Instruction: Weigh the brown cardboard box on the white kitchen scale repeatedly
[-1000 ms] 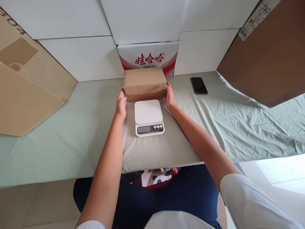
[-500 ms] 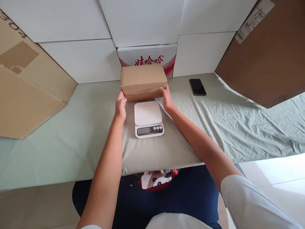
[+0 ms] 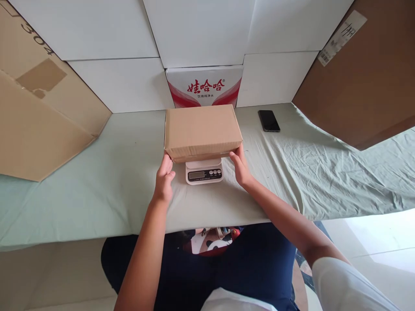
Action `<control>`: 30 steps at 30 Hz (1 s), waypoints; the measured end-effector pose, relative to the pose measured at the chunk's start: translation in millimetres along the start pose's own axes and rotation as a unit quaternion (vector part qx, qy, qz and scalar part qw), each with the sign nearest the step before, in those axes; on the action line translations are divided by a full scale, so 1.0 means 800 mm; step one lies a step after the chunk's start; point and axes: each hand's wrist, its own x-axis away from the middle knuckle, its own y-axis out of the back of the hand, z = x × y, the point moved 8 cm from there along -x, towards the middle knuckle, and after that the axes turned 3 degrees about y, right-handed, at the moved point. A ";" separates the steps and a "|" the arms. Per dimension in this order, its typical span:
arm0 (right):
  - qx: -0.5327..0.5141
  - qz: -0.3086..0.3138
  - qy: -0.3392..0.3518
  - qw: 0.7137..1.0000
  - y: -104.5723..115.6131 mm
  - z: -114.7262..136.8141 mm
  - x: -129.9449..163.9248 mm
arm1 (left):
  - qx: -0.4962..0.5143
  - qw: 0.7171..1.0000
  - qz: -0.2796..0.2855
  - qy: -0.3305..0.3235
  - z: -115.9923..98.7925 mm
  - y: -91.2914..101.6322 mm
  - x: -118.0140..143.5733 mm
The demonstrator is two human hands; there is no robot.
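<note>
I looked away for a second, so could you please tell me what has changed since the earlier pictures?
Both hands, left and right, brought the box from behind the scale to over its platform, still gripping its ends. Scale and phone stayed put.

Black phone (image 3: 269,120) lies flat on the pale green cloth (image 3: 97,172) at 2 o'clock, screen dark. Red-and-white printed carton (image 3: 205,86) stands against the white panel wall (image 3: 194,30) at 12 o'clock. Flattened cardboard sheet (image 3: 39,116) leans at 9 o'clock; large brown box (image 3: 366,77) at 3 o'clock, label at its top.
</note>
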 end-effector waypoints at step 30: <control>-0.032 -0.159 -0.030 0.986 0.054 -0.014 -0.003 | 0.002 0.996 -0.070 -0.063 -0.009 0.035 0.010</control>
